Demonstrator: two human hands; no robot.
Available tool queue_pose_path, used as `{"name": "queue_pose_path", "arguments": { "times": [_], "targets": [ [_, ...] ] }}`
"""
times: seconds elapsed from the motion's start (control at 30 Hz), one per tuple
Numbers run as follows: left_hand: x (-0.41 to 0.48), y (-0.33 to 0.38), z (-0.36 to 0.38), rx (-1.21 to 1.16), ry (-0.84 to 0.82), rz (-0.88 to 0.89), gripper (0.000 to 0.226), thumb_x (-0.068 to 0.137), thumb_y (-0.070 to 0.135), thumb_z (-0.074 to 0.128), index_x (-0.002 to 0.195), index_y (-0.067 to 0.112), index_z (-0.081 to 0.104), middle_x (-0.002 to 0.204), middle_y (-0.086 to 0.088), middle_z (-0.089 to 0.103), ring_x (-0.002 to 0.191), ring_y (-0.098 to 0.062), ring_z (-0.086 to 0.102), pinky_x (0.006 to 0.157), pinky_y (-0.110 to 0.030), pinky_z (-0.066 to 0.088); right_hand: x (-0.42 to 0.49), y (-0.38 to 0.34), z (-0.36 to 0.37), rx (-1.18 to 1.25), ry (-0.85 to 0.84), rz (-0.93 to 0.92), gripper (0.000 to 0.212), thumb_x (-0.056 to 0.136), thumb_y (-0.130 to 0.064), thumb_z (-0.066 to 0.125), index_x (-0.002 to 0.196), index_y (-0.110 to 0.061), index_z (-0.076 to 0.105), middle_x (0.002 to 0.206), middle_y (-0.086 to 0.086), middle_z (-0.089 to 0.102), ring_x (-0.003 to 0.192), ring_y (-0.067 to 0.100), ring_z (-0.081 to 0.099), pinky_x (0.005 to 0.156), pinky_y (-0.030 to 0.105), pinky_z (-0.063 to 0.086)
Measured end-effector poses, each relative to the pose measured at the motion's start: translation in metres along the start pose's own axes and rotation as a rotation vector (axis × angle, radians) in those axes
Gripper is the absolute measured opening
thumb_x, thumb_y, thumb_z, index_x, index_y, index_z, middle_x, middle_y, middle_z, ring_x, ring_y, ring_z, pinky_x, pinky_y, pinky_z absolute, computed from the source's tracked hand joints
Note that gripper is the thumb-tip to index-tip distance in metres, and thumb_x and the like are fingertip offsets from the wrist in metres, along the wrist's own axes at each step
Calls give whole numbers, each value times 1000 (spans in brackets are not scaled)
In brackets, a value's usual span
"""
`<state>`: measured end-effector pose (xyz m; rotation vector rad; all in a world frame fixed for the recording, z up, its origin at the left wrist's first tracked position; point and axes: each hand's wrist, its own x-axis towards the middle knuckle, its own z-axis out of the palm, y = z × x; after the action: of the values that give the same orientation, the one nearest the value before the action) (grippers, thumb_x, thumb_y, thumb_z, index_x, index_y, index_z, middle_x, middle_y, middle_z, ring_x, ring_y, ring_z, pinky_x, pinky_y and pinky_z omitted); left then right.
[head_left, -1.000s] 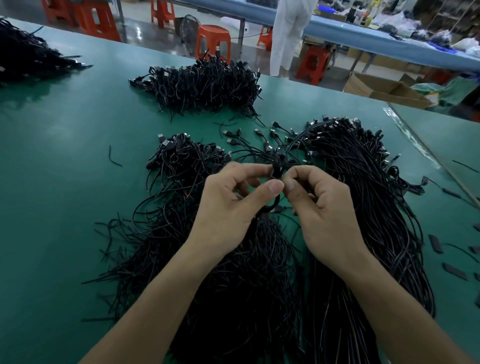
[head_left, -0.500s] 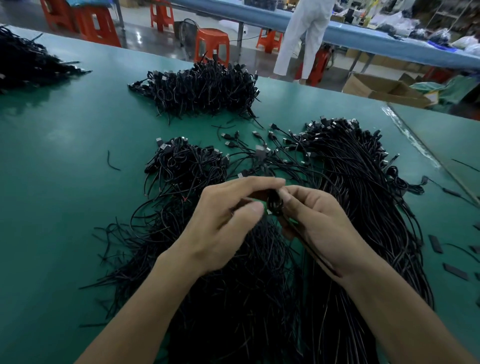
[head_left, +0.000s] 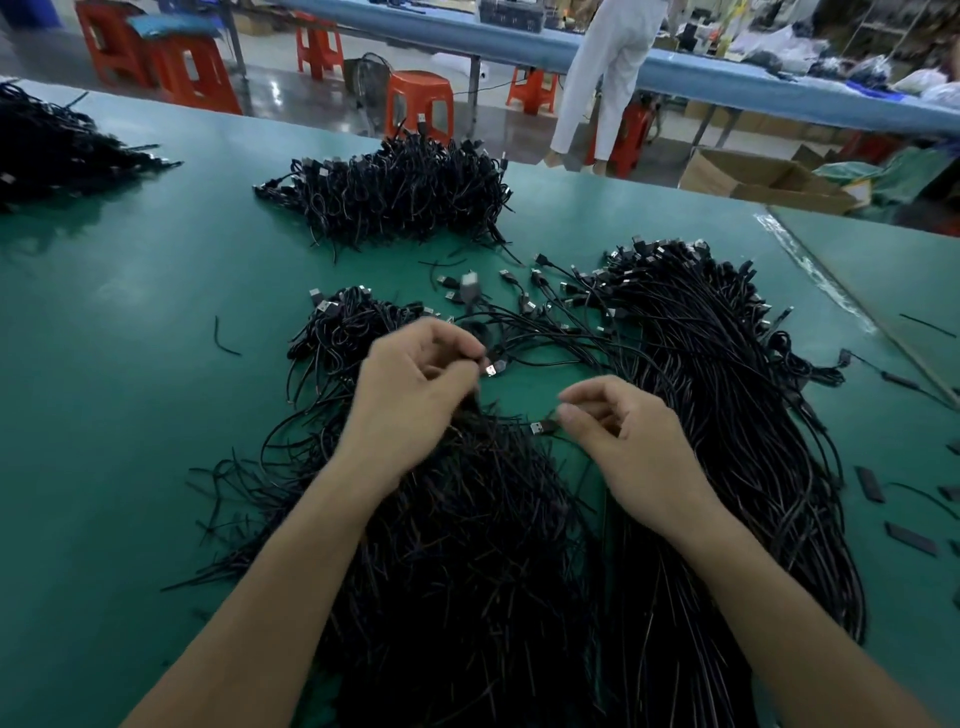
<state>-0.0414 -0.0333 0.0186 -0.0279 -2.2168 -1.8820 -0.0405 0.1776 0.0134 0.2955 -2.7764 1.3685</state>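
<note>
Green tabletop is covered with heaps of black cables. One cable is pinched by the curled fingers of the left hand, just above the middle heap. The fingers of the right hand are curled beside a plug; whether it is gripped cannot be told.

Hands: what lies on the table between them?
Head view: mostly bare green table, with one USB plug at the left hand and a second plug at the right hand.

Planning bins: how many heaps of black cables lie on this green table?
5 black cable heaps: far left, far centre, small mid-left, near centre, large right. More may be hidden.
</note>
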Motion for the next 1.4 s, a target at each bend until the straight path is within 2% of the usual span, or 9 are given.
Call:
{"name": "queue_pose_path", "arguments": {
  "times": [0.2, 0.33, 0.5, 0.73, 0.87, 0.93, 1.0, 1.1, 1.4],
  "targets": [
    [50, -31, -27, 492, 247, -10, 15, 94, 17, 66, 106, 27, 68, 97, 6, 69, 84, -7, 65, 82, -23, 54, -4, 44, -14, -799, -30, 319, 51, 99, -39, 54, 142, -14, 43, 140, 13, 41, 124, 34, 41, 99, 40, 40],
    [61, -50, -27, 691, 196, -46, 28, 97, 22, 63, 125, 23, 65, 129, -8, 60, 107, -25, 62, 95, -40, 52, -1, 47, -10, -731, 51, 282, 31, 103, -28, 49, 125, -7, 55, 126, 15, 45, 102, 30, 55, 86, 34, 48],
    [45, -45, -19, 590, 409, 106, 14, 99, 19, 58, 109, 26, 67, 110, 5, 48, 88, -10, 54, 70, -13, 38, 7, 42, -19, -852, 131, 220, 28, 103, -34, 47, 101, -13, 66, 106, 7, 61, 97, 27, 57, 79, 37, 48],
    [13, -13, 21, 456, -418, 234, 40, 92, 17, 69, 128, 30, 60, 96, 14, 65, 84, -1, 64, 79, -23, 56, 17, 4, -12, -95, 114, 199, 22, 100, -23, 53, 80, -25, 64, 69, -2, 63, 56, 6, 52, 53, 23, 43],
    [19, -8, 48, 481, -488, 276, 45, 96, 24, 62, 140, 23, 50, 129, 1, 60, 121, -16, 56, 102, -41, 49, 1, -53, -7, 40, 72, -100, 22, 91, -28, 57, 73, -32, 67, 71, -18, 66, 66, -4, 60, 59, 8, 43],
    [19, -17, 59, 497, -425, 332, 45, 98, 20, 56, 142, 20, 46, 134, 2, 55, 127, -5, 49, 109, -32, 43, -14, -82, 0, 73, -89, -267, 24, 89, -26, 56, 70, -37, 63, 68, -27, 62, 67, -7, 60, 62, 5, 43],
    [16, -22, 64, 376, -160, 301, 28, 97, 17, 59, 125, 16, 58, 102, 13, 57, 95, 17, 52, 81, -15, 47, -26, -99, 8, 56, -209, -335, 28, 92, -31, 59, 65, -38, 54, 62, -27, 55, 61, -6, 55, 57, 5, 40],
    [23, -17, 56, 360, 118, 355, 21, 98, 30, 61, 84, 14, 56, 81, 14, 48, 72, 6, 53, 58, -12, 44, -29, -100, 7, 118, -207, -323, 37, 93, -38, 61, 61, -23, 51, 53, -15, 45, 47, 2, 43, 48, 13, 33],
    [16, -24, 20, 179, 96, 716, 28, 94, 19, 66, 86, 17, 40, 72, 1, 40, 61, -5, 39, 57, -16, 37, 4, -49, -42, 324, 505, -17, 43, 100, -32, 54, 58, -24, 48, 45, -13, 39, 42, 5, 29, 43, 23, 26]
  ]
}}
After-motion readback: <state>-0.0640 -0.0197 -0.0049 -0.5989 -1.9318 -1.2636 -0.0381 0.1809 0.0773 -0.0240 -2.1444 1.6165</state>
